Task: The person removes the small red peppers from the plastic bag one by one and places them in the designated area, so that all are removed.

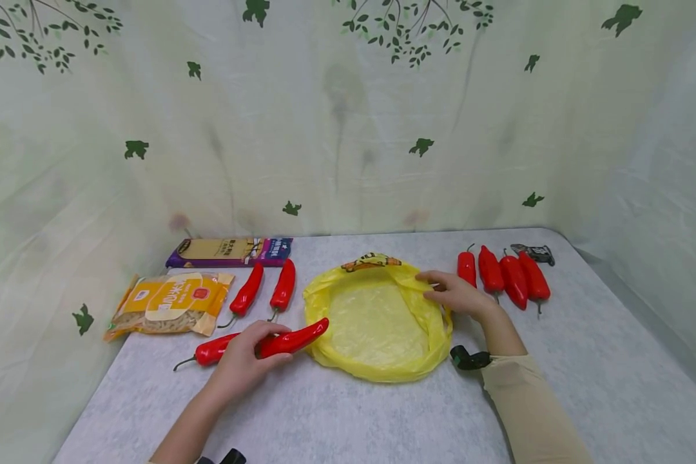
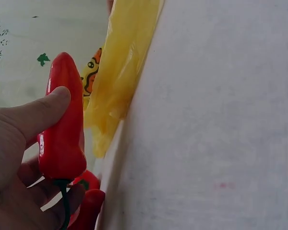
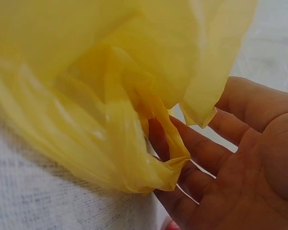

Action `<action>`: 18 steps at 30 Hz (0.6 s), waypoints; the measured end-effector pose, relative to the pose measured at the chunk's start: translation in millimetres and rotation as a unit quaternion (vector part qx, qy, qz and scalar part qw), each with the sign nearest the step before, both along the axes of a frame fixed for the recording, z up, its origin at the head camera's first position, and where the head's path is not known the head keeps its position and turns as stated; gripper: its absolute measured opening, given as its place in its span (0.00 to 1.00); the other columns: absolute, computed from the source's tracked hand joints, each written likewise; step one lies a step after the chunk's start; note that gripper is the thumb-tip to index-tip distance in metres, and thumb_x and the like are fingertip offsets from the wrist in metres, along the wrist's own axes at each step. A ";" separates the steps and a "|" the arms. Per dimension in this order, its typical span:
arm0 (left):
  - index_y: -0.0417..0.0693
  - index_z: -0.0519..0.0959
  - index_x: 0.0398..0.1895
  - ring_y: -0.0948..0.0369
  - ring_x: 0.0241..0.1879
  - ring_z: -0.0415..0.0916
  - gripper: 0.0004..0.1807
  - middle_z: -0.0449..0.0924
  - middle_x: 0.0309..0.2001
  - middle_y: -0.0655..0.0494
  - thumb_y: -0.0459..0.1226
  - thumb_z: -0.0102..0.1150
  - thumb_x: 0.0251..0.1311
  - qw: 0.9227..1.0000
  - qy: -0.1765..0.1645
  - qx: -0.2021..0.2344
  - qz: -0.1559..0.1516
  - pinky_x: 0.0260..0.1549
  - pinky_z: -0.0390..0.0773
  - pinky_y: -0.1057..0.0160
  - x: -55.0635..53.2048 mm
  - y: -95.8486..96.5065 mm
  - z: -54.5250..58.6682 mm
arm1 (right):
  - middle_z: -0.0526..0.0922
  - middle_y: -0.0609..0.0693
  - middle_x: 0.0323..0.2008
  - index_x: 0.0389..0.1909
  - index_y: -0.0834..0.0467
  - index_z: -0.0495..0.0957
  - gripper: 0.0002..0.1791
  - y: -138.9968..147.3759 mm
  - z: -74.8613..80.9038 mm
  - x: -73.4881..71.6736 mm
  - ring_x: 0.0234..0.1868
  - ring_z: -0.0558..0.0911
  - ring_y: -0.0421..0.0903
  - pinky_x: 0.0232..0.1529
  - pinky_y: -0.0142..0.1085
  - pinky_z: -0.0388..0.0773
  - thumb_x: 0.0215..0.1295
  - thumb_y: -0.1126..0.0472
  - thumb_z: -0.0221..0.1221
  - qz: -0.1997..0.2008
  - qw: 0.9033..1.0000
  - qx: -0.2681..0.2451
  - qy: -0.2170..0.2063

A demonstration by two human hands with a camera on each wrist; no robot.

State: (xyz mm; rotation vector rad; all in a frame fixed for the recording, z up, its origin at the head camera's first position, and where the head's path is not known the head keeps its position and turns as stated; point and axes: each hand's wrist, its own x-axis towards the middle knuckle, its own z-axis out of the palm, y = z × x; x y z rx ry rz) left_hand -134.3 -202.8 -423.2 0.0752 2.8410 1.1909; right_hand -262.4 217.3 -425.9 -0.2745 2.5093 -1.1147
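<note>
My left hand (image 1: 246, 361) holds a red chili pepper (image 1: 296, 339) by the left rim of a yellow plastic bag (image 1: 377, 364). In the left wrist view the thumb lies along this pepper (image 2: 62, 129), its green stem pointing down. Another red pepper (image 1: 209, 351) lies partly hidden behind the same hand. The bag stands with its mouth spread open and a printed patch on its far rim. At its right rim, my right hand (image 1: 455, 293) holds the plastic between thumb and fingers; the fingertips are partly hidden by the bag (image 3: 110, 143) in the right wrist view.
Two red peppers (image 1: 247, 291) lie left of the bag, near an orange food packet (image 1: 171, 303) and a purple-and-tan package (image 1: 229, 251). Several peppers (image 1: 513, 280) lie in a row at right, beside a small black packet (image 1: 535, 254). Behind the table hangs a leaf-patterned curtain (image 1: 348, 129).
</note>
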 end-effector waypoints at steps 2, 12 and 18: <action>0.62 0.80 0.54 0.58 0.52 0.74 0.26 0.80 0.53 0.59 0.44 0.76 0.49 1.000 0.001 -0.002 0.001 0.48 0.83 0.57 2.0 -3.1 -0.6 | 0.70 0.55 0.70 0.70 0.46 0.68 0.29 0.0 0.0 0.1 0.65 0.73 0.56 0.63 0.50 0.78 0.68 0.51 0.59 0.000 1.000 0.000 0.000; 0.56 0.79 0.58 0.57 0.53 0.75 0.28 0.80 0.54 0.56 0.47 0.74 0.52 0.998 0.018 -0.055 0.016 0.51 0.83 0.52 7.2 -15.7 -3.2 | 0.70 0.55 0.70 0.70 0.45 0.68 0.30 0.1 0.3 2.1 0.64 0.72 0.55 0.62 0.49 0.79 0.68 0.51 0.60 -0.005 1.000 -0.001 -0.003; 0.55 0.79 0.59 0.55 0.54 0.75 0.31 0.80 0.55 0.52 0.47 0.75 0.50 0.995 0.013 -0.088 0.043 0.49 0.84 0.51 7.1 -22.6 -9.6 | 0.70 0.55 0.70 0.70 0.45 0.69 0.29 -0.4 1.6 2.8 0.64 0.72 0.56 0.63 0.50 0.78 0.69 0.51 0.59 -0.004 1.000 -0.004 -0.004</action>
